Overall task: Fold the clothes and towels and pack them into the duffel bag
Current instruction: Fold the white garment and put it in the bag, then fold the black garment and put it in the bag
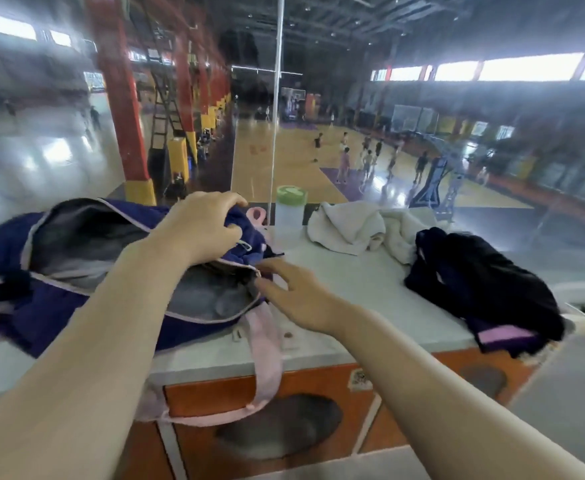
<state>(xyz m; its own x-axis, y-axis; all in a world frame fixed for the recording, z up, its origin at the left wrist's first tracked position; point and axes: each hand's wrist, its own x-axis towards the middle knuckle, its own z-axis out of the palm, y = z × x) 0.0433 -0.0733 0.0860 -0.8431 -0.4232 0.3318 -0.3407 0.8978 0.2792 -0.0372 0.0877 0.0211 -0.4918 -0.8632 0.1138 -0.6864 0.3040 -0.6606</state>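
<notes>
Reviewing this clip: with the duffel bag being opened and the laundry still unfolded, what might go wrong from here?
1. The water bottle stands right beside the duffel bag; tugging the opening with the left hand or right hand might knock it over.
2. The dark clothes hang over the counter's right edge and may slide off.
3. The pink strap dangles over the front and could snag.

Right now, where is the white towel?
The white towel lies crumpled at the back right of the counter, between the green-lidded bottle and the dark clothes.
</notes>
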